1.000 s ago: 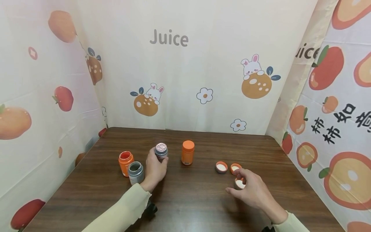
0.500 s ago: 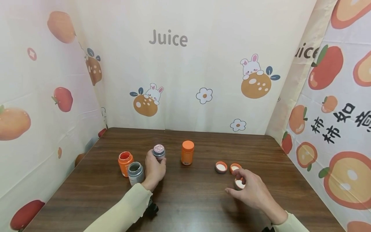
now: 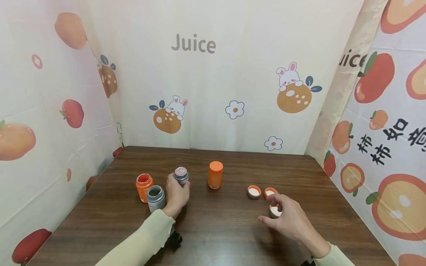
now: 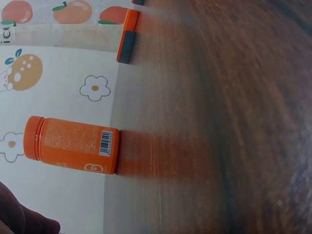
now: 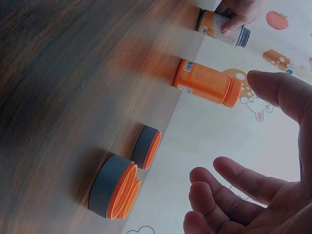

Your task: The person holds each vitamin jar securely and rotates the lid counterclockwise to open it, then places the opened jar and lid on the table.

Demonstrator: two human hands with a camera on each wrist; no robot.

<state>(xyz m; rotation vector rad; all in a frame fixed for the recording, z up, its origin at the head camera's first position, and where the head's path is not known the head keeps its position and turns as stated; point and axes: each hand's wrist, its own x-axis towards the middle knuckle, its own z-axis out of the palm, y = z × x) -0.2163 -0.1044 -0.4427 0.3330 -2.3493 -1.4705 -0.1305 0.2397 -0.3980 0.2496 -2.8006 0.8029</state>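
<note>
My left hand (image 3: pixel 177 195) grips a grey bottle (image 3: pixel 181 175), fingers and thumb around its side. The bottle has no cap and a foil-like seal covers its mouth. It stands upright on the table, as the right wrist view shows. Over the lids at the right hovers my right hand (image 3: pixel 288 218), thumb and fingers spread apart, holding nothing. Nearest to it is a grey lid (image 3: pixel 275 211), inside up, partly hidden by the fingers. An orange lid (image 3: pixel 270 191) and another grey lid (image 3: pixel 254 192) lie just beyond, also inside up.
A capped orange bottle (image 3: pixel 215 175) stands upright mid-table, between the hands. Left of the left hand are an uncapped orange bottle (image 3: pixel 144 187) and an uncapped grey bottle (image 3: pixel 156 199), standing close together. Printed curtains (image 3: pixel 213 81) border the dark wooden table (image 3: pixel 226 236).
My left hand and its grey bottle have moved slightly to the left and lower in the head view. The right hand has stayed over the lids.
</note>
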